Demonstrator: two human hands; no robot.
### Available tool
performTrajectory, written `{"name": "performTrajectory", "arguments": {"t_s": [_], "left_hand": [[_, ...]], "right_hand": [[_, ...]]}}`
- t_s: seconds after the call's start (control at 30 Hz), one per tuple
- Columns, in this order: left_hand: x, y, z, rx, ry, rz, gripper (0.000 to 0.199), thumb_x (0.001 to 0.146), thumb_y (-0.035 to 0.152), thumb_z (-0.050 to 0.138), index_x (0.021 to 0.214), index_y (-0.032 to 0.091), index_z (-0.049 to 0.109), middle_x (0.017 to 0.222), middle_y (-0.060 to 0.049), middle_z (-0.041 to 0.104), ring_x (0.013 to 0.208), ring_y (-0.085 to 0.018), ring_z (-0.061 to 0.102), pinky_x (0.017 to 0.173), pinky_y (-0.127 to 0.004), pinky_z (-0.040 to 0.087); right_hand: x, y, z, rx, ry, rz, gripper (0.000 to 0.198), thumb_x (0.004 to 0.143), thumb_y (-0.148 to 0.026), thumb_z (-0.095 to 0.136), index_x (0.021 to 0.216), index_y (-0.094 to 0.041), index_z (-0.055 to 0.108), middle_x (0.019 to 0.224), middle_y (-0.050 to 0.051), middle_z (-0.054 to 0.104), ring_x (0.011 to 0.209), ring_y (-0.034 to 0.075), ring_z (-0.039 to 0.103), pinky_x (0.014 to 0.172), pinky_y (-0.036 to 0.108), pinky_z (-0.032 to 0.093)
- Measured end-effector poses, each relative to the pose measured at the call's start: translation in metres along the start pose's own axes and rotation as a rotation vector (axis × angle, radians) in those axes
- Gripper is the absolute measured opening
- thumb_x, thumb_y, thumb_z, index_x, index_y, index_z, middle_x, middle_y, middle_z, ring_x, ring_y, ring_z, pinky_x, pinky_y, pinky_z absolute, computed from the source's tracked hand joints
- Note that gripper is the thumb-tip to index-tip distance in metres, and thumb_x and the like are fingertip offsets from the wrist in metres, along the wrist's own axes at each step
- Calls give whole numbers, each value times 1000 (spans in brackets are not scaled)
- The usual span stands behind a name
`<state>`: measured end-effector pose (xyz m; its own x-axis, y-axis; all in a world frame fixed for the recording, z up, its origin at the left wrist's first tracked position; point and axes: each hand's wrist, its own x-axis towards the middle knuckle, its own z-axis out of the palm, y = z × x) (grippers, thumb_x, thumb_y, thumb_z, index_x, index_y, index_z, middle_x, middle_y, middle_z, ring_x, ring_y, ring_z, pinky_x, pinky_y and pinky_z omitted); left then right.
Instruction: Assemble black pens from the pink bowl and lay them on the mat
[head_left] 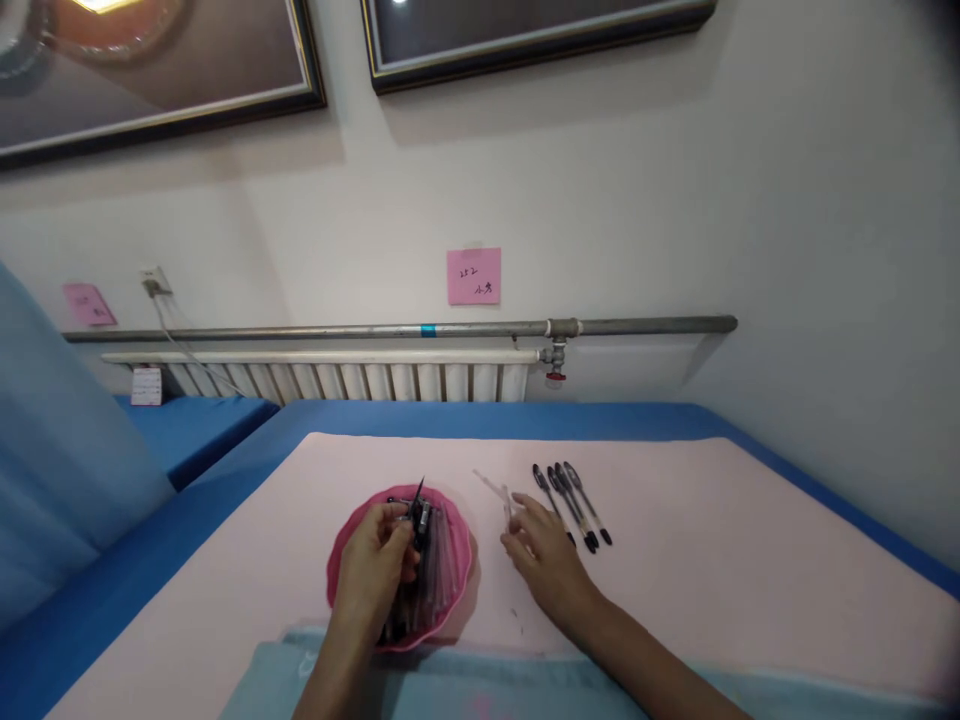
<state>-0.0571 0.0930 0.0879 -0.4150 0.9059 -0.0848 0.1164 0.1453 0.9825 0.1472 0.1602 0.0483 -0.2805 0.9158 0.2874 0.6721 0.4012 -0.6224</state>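
Pen part [417, 512] being pinched by left hand [373, 565] fingers over pink tray [457, 590]; clear tube [495, 490] being touched by right hand [541, 552], fingers loosely spread; tube risks being rolled off worktop [712, 560].

Pale plaster wall [750, 200] across the far side. Two dark-framed pictures [150, 70] hung high, ceiling light glaring in the left glass. Pink sticky note [473, 276] centre wall, another far left [88, 303]. Grey pipe [390, 330] running horizontally above white radiator [337, 378]. Wall socket [154, 280] left, cable trailing down. Near, pink sheet [750, 560] over blue-edged table [480, 418].
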Motion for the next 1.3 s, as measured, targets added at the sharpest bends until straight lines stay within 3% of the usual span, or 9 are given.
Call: {"name": "performTrajectory", "arguments": {"t_s": [0.07, 0.13, 0.23, 0.47, 0.67, 0.8, 0.97, 1.13, 1.3], "left_hand": [[3, -5, 2, -13, -19, 13, 27, 73, 31, 52, 96, 17, 52, 53, 5, 55, 46, -10, 52, 44, -20, 42], [6, -9, 2, -33, -19, 10, 27, 73, 30, 52, 96, 17, 51, 55, 5, 54, 47, -10, 53, 43, -20, 42], [8, -11, 0, -45, 12, 11, 26, 73, 28, 52, 95, 17, 51, 58, 4, 55, 50, -10, 54, 44, -20, 43], [7, 0, -4, -133, 63, 25, 18, 73, 24, 50, 89, 16, 53, 57, 4, 55, 48, -8, 53, 44, -18, 42], [8, -3, -1, -304, -93, -67, 34, 69, 22, 55, 101, 13, 50, 57, 4, 57, 44, -8, 52, 41, -17, 39], [2, -3, 3, -361, -301, -117, 27, 67, 28, 59, 89, 12, 52, 50, 3, 56, 39, -7, 48, 40, -16, 37], [-10, -2, 11, -404, -501, -115, 24, 69, 36, 61, 71, 17, 46, 45, 8, 44, 30, -2, 29, 30, -14, 18], [-12, -5, 14, -344, -514, -138, 24, 69, 36, 61, 71, 18, 46, 43, 11, 36, 30, -1, 24, 30, -15, 12], [-11, -5, 14, -301, -519, -144, 25, 70, 37, 61, 74, 18, 46, 47, 10, 39, 31, -1, 24, 31, -15, 13]], "right_hand": [[20, 2, 6, -61, 20, 20, 15, 82, -14, 47, 70, -16, 56, 109, 14, 56, 116, 26, 41, 95, 38, 33], [39, 4, 12, -102, 16, 60, 15, 81, -10, 49, 69, -14, 57, 96, 14, 60, 105, 25, 49, 91, 38, 36], [54, 6, 16, -112, 8, 121, 9, 84, -20, 54, 81, -13, 59, 91, 6, 60, 89, 19, 56, 81, 37, 43], [34, -23, -6, 126, 29, 241, 21, 76, -14, 47, 58, -22, 39, 53, -4, 42, 53, 13, 45, 52, 26, 34], [5, -73, -3, 525, -80, 243, 19, 73, -29, 52, 58, -22, 41, 49, -7, 41, 42, 10, 38, 44, 23, 31], [2, -66, -5, 783, -94, 274, 22, 71, -35, 59, 59, -19, 49, 51, -6, 45, 46, 9, 43, 46, 22, 35], [13, -48, -12, 1081, 44, 360, 26, 68, -41, 64, 67, -19, 49, 53, -7, 43, 47, 8, 42, 43, 19, 32], [19, -43, -7, 1319, 178, 420, 31, 67, -43, 66, 70, -20, 46, 66, -3, 52, 58, 9, 53, 48, 19, 41], [17, -45, -3, 1409, 166, 427, 30, 65, -39, 70, 67, -18, 49, 62, -3, 54, 55, 9, 54, 45, 18, 41]]}}
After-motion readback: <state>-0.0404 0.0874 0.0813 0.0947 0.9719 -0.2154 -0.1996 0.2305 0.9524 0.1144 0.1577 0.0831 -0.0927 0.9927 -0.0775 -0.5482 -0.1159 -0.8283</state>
